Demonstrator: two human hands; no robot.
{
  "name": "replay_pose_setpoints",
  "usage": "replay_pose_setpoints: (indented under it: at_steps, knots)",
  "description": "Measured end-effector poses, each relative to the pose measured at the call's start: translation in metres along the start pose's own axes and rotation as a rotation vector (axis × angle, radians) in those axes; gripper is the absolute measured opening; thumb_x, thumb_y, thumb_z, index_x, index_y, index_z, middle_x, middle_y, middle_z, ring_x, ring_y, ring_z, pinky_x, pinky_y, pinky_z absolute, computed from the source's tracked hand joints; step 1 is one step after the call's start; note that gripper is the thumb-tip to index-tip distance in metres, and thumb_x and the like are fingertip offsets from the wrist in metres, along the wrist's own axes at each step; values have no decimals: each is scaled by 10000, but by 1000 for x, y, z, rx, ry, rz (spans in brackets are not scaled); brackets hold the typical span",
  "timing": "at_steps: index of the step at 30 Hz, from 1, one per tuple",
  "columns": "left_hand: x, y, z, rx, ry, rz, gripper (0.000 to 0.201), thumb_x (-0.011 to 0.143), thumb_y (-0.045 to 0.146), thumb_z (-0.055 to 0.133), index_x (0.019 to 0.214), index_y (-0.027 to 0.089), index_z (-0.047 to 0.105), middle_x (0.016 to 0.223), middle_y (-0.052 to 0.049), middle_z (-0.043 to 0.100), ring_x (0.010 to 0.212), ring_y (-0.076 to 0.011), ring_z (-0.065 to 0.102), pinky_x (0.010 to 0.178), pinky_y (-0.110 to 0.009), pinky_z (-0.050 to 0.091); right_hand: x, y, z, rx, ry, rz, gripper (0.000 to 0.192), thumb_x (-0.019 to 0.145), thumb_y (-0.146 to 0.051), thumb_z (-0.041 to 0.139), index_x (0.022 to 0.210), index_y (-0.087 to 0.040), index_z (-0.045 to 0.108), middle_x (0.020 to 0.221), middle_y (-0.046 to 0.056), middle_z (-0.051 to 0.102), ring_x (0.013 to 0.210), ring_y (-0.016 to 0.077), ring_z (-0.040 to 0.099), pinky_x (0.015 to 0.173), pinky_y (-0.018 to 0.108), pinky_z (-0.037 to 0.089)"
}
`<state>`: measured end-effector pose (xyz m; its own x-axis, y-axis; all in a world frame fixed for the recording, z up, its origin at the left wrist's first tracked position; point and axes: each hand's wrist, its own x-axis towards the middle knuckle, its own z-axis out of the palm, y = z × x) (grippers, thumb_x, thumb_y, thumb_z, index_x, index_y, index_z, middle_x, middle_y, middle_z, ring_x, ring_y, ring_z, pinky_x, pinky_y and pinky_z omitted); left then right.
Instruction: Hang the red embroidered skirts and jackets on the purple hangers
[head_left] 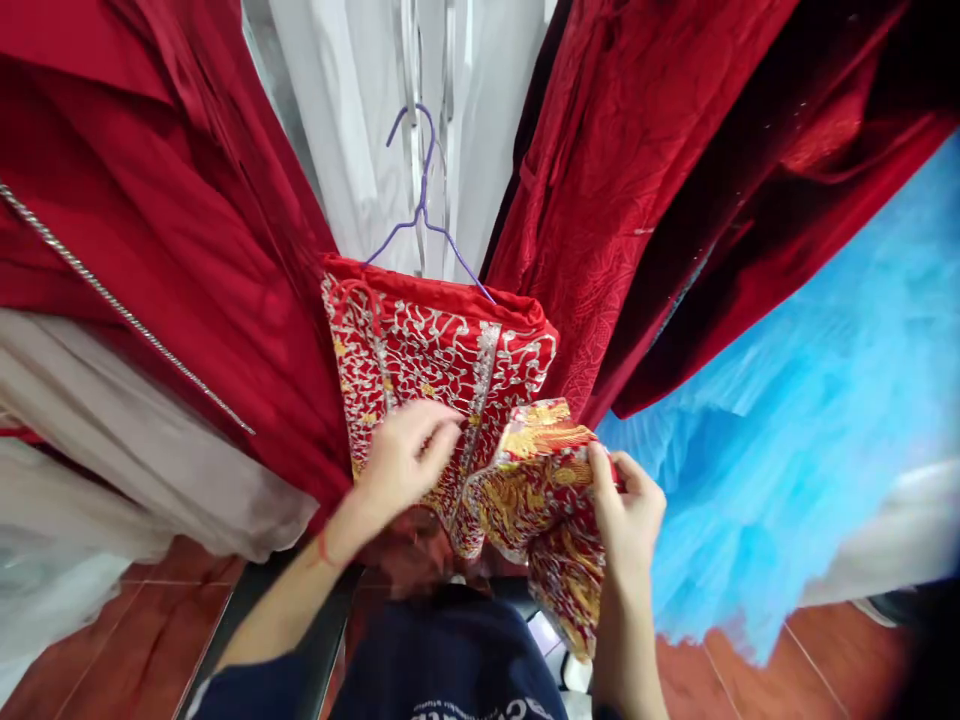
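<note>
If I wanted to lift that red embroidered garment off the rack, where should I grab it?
Probably by the purple hanger, at its neck just below the hook, reaching in from the front between the red dresses. The embroidered garment is folded over the hanger's bar, so lifting there carries it whole. The left hand and right hand pinch only its loose lower cloth, which could slide off.

Navy sleeves; red wrist string (324,546)
</note>
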<state>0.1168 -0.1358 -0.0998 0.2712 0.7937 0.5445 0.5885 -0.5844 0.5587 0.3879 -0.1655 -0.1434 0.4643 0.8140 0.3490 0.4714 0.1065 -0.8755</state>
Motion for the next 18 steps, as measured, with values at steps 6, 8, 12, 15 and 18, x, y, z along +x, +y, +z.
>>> replay_pose_setpoints:
  at_steps: [6, 8, 12, 15, 18]
  knots:
    - [-85, 52, 45, -485, -405, -434, 532, 901, 511, 596, 1354, 235, 556, 1346, -143, 628, 1299, -307, 552, 1106, -431, 407, -95, -42, 29, 120, -345, -145, 258, 970, -399, 515, 792, -214, 540, 659, -34, 532, 577, 129, 484, 578, 258, 392]
    - [-104, 53, 34, -577, -343, -502, 530, 835, 513, 686, 1261, 212, 590, 1228, -122, 684, 1177, -296, 614, 1038, -412, 458, -127, -50, 34, 121, -427, -209, 219, 985, -347, 468, 806, -230, 516, 654, -28, 527, 556, 142, 496, 564, 274, 401]
    - [-131, 52, 9, -647, -171, -570, 443, 735, 506, 790, 992, 172, 654, 975, -61, 725, 924, -237, 655, 873, -338, 510, -172, -60, 39, 167, -575, -375, 211, 988, -233, 358, 953, -241, 566, 813, 55, 633, 753, 223, 642, 713, 362, 525]
    - [-143, 55, -4, -760, -127, -545, 389, 781, 525, 746, 905, 163, 672, 915, -53, 713, 873, -210, 647, 833, -311, 507, -188, -71, 33, 198, -669, -460, 293, 985, -219, 356, 1184, -245, 568, 1012, 115, 666, 992, 270, 664, 897, 455, 542]
    - [-156, 57, -17, -803, -110, -527, 386, 842, 549, 674, 926, 172, 693, 915, -54, 716, 870, -204, 653, 826, -311, 515, -195, -81, 14, 258, -852, -465, 347, 998, -222, 382, 1304, -287, 533, 1118, 85, 678, 1023, 235, 667, 926, 428, 551]
